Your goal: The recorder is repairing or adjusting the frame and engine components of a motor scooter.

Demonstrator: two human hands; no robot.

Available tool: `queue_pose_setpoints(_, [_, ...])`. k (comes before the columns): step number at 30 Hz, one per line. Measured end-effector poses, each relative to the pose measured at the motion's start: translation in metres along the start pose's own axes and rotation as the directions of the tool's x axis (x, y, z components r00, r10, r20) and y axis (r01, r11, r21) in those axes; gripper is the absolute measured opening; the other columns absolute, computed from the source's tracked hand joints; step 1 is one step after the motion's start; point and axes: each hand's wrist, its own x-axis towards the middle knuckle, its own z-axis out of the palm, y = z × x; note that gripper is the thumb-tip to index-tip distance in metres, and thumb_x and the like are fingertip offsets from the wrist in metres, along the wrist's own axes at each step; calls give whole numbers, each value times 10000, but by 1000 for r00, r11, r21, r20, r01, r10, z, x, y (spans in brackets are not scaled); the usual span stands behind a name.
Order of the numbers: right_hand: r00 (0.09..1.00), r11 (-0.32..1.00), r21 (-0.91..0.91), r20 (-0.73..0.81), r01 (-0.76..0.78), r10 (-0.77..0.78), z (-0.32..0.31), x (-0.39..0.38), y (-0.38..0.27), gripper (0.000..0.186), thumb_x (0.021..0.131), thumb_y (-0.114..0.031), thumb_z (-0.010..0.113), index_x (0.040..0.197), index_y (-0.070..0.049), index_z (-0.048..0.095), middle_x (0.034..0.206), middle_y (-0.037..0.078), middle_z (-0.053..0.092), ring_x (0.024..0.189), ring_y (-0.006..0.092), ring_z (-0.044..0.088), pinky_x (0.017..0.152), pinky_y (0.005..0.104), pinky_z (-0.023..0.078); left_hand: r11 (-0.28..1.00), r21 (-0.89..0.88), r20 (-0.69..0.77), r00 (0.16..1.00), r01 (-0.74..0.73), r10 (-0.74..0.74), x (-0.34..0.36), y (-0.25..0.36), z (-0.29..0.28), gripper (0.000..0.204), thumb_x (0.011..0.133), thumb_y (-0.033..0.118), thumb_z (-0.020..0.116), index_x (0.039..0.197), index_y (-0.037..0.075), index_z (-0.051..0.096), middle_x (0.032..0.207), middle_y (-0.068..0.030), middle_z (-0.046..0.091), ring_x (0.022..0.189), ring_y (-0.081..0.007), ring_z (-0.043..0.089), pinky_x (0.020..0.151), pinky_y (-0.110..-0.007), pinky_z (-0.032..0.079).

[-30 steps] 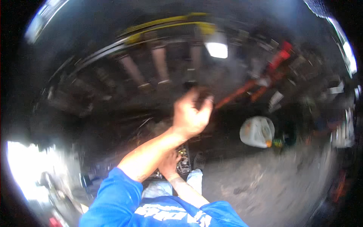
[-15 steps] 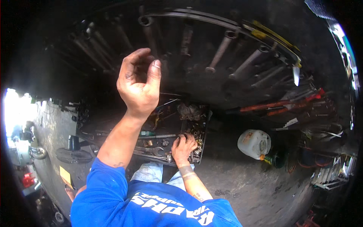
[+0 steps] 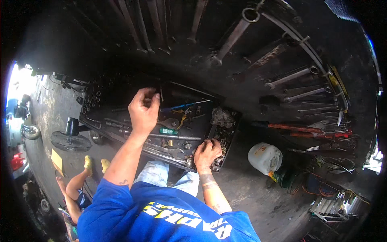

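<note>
My left hand (image 3: 144,112) is raised above the workbench, its fingers curled in toward the thumb; the fingertips are blurred, and what they pinch, if anything, cannot be made out. Low at the bench's right end, my right hand (image 3: 207,155) rests over a compartment of small metal parts (image 3: 226,139), fingers bent and somewhat apart, tips partly hidden. Left of it lie an open-end wrench (image 3: 171,151), a long metal bar (image 3: 183,138) and a small green bottle (image 3: 168,131). Pliers with yellow handles (image 3: 184,117) lie farther back, near a crumpled clear plastic bag (image 3: 222,117).
Wrenches (image 3: 234,40) hang on the dark wall ahead. To the right are red-handled long tools (image 3: 296,128) and a white plastic jug (image 3: 264,158) on the floor. A black fan (image 3: 71,139) stands at left, near another person's legs (image 3: 76,185).
The view has swung so the bench and wall tools sit differently. My left hand is lower against the wall and its fingers are closer to the thumb. My right hand stays at the parts compartment.
</note>
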Motion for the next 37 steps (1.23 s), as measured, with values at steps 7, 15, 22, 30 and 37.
queue_pose_setpoints(7, [996, 1000, -21, 90, 6, -4, 3, -4, -7, 236, 786, -53, 607, 1020, -71, 577, 1183, 214, 491, 1129, 385, 440, 951, 497, 314, 967, 150, -12, 978, 206, -207, -17, -66, -53, 141, 838, 62, 678, 954, -7, 639, 744, -83, 661, 630, -102, 599, 596, -246, 484])
queue_pose_setpoints(15, [998, 995, -80, 46, 52, -48, 9, -2, 3, 278, 771, -62, 627, 1041, -83, 568, 1186, 190, 496, 1129, 375, 440, 928, 507, 317, 860, 370, -13, 928, 351, -373, -31, -109, -118, 157, 886, 84, 614, 1027, 23, 649, 835, -86, 678, 714, -113, 618, 663, -255, 486])
queue_pose_setpoints(22, [998, 995, -99, 54, 28, -23, 9, -7, 1, 215, 791, -85, 624, 1003, -87, 591, 1186, 173, 509, 1133, 347, 450, 945, 484, 313, 730, 683, 312, 905, -1, -290, -38, -137, -155, 218, 843, 110, 630, 1049, 43, 654, 1010, -143, 637, 929, -323, 614, 826, -381, 475])
queue_pose_setpoints(30, [999, 989, -146, 52, 15, -7, 8, -6, -5, 194, 803, -96, 629, 994, -95, 598, 1189, 161, 517, 1148, 348, 444, 952, 490, 311, 741, 667, 385, 889, -83, -247, -46, -155, -173, 223, 852, 178, 631, 1027, 42, 658, 1019, -137, 626, 979, -350, 566, 866, -418, 431])
queue_pose_setpoints(37, [999, 987, -162, 33, 17, -12, 12, -8, -3, 215, 786, -92, 647, 997, -110, 611, 1189, 154, 521, 1149, 333, 449, 968, 483, 304, 741, 671, 433, 797, 28, -421, -52, -143, -177, 486, 794, 245, 716, 1226, 71, 574, 1142, -154, 609, 1142, -372, 519, 996, -455, 384])
